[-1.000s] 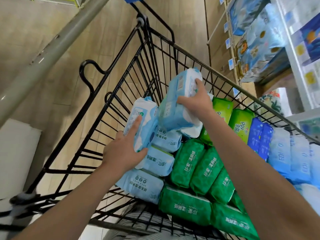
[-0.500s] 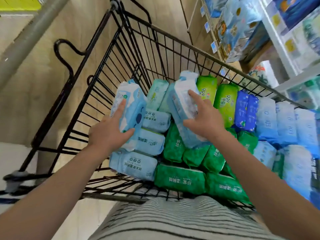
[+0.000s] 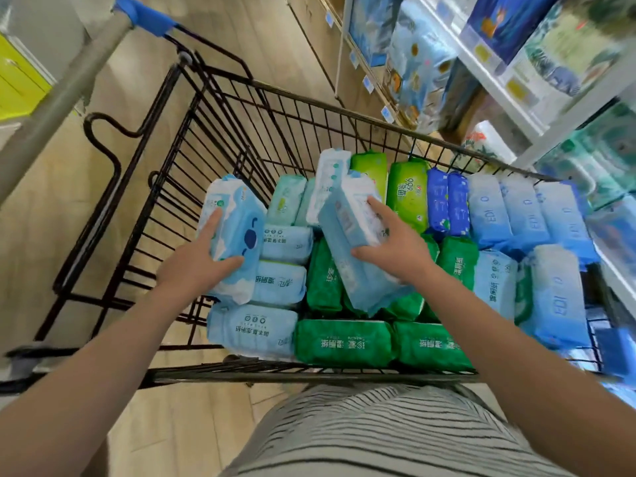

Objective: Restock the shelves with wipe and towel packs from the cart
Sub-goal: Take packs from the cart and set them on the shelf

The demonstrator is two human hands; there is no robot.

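Two hands hold packs over the cart (image 3: pixel 192 139): left hand (image 3: pixel 196 266) grips a pale-blue pack (image 3: pixel 237 232); right hand (image 3: pixel 395 253) grips a tilted blue pack (image 3: pixel 347 242).

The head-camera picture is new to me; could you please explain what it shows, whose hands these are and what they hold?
There is no machine here: a person wears one camera on the head, looking down at their own arms. Below stands a black wire cart, filled with green packs and blue packs. The left hand grips a light-blue wipe pack at the cart's left side; the right hand holds a second blue pack, tilted above the green ones. The store shelves to be restocked are on the right.
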